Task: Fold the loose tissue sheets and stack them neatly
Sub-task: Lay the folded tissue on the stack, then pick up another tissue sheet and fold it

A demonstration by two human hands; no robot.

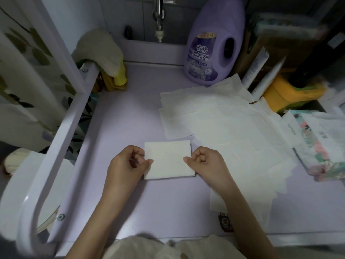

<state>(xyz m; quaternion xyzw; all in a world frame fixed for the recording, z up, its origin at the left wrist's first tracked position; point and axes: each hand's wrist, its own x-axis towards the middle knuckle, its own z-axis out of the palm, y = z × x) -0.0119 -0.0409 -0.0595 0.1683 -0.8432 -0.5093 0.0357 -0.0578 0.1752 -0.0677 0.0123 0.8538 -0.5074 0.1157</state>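
A folded white tissue (168, 159) lies flat on the lilac surface (130, 118) in front of me. My left hand (127, 163) pinches its left edge, thumb on top and fingers curled. On the opposite edge my right hand (205, 161) pinches the same way. Behind and to the right, several loose unfolded tissue sheets (224, 128) lie spread out and overlapping, reaching down to the near right.
A purple softener bottle (212, 47) stands at the back. A floral tissue pack (321, 144) lies at the right edge, a yellow object (287, 94) behind it. A white rail (61, 131) borders the left side, with cloths (102, 55) at its far end.
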